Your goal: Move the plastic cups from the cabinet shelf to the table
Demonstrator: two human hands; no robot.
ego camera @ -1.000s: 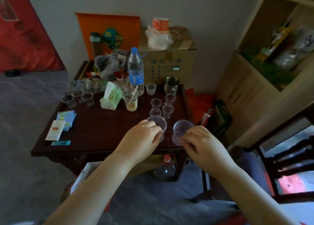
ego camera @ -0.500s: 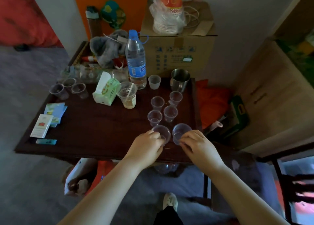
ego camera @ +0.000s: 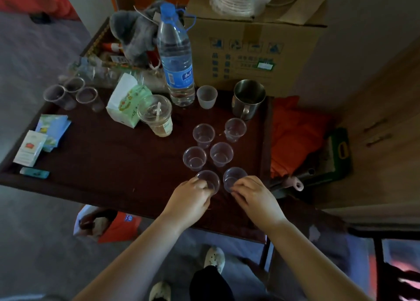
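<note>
Cups are being set down near the tabletop's front right edge: left hand pinches one cup, right hand another (four stand behind). Next, probably: release, return to cabinet.

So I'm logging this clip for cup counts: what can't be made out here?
- Head view: the cabinet shelf is out of frame, so cups left there are unknown.
- Left hand covers the near side of its clear cup; right hand does likewise on the other cup. Contact with the table is hidden.
- Far-left cups are blurred.
</note>
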